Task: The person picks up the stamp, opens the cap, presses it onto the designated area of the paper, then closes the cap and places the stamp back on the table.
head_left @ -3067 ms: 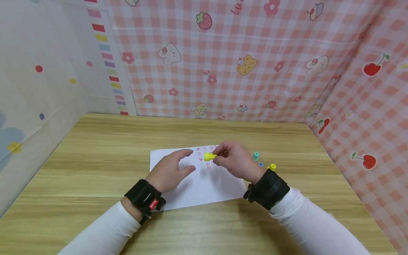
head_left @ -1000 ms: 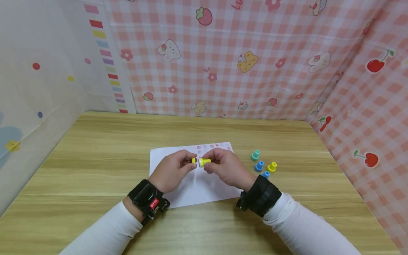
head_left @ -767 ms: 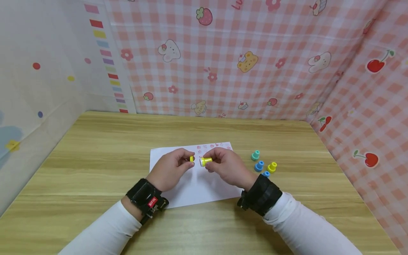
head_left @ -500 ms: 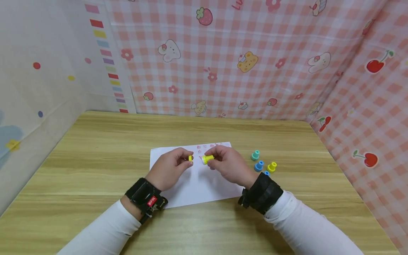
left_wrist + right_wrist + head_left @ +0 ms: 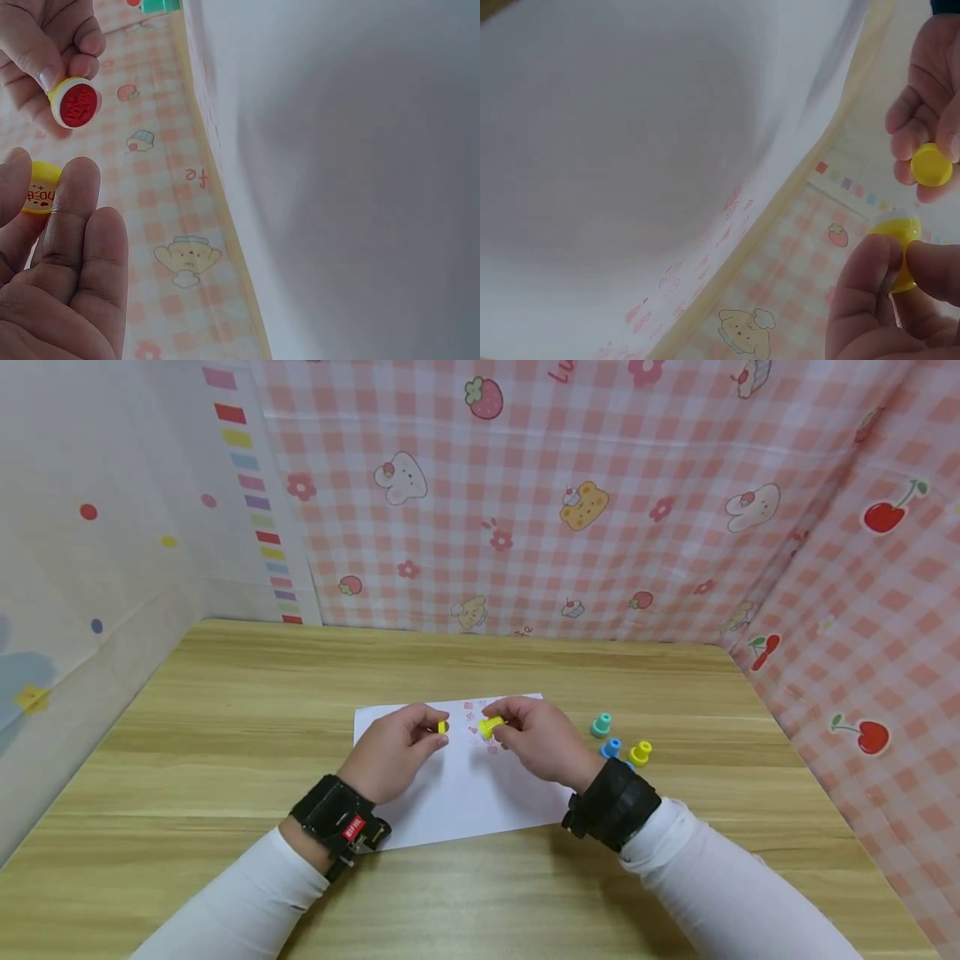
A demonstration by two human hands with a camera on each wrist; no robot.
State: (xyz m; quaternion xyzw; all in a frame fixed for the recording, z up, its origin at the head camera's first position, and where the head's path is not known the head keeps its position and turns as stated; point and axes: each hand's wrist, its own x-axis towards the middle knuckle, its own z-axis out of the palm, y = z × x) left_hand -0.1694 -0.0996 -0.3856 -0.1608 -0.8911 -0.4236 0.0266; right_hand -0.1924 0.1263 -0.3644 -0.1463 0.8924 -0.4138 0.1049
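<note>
Between thumb and fingers, my left hand (image 5: 390, 756) pinches a round yellow stamp cap (image 5: 442, 727); printed characters show on one face of the cap (image 5: 41, 187) in the left wrist view. My right hand (image 5: 543, 742) grips a yellow stamp (image 5: 491, 727) by its handle. Its red stamping face (image 5: 79, 105) is bare and turned toward the left hand. Cap and stamp are apart, both above a white sheet of paper (image 5: 465, 802) that bears several red stamp prints (image 5: 641, 311) near its far edge.
Right of the paper stand a teal stamp (image 5: 601, 725), a blue stamp (image 5: 611, 748) and a yellow stamp (image 5: 641, 752). Another blue one is mostly hidden by the right wrist. A checked cloth (image 5: 480, 510) hangs behind the wooden table (image 5: 247, 718).
Three seconds ago the left hand was without the cap. It has since taken the cap off the stamp; the hands have drawn apart, and the stamp now tilts toward the paper.
</note>
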